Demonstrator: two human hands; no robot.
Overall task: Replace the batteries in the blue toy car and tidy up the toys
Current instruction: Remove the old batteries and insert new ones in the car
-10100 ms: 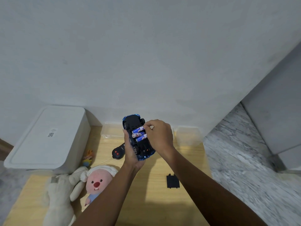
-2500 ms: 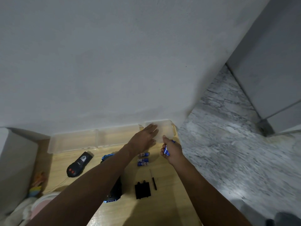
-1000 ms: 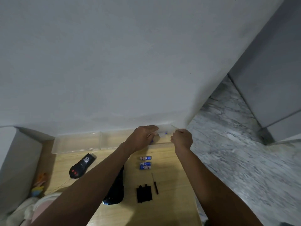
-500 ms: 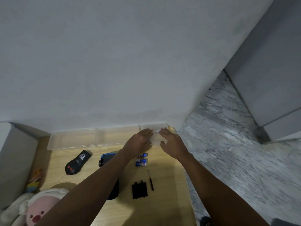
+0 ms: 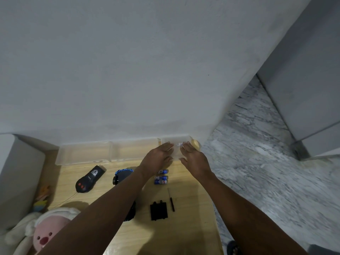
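Observation:
The blue toy car lies upside down on the wooden table, mostly hidden under my left forearm. Loose blue batteries lie just right of it. Nearer me are the black battery cover and a thin screwdriver. My left hand and my right hand clasp a small clear plastic box from both sides at the table's back right corner. Something white and blue shows faintly inside it.
A long clear tray runs along the wall. A black remote lies left of the car. A pink-faced plush, a small colourful toy and a white bin sit at the left. Marble floor is on the right.
The car, held ten seconds ago, now lies on the table. My right hand carried a battery to the clear box, then came down onto it. Both hands have stayed on the box.

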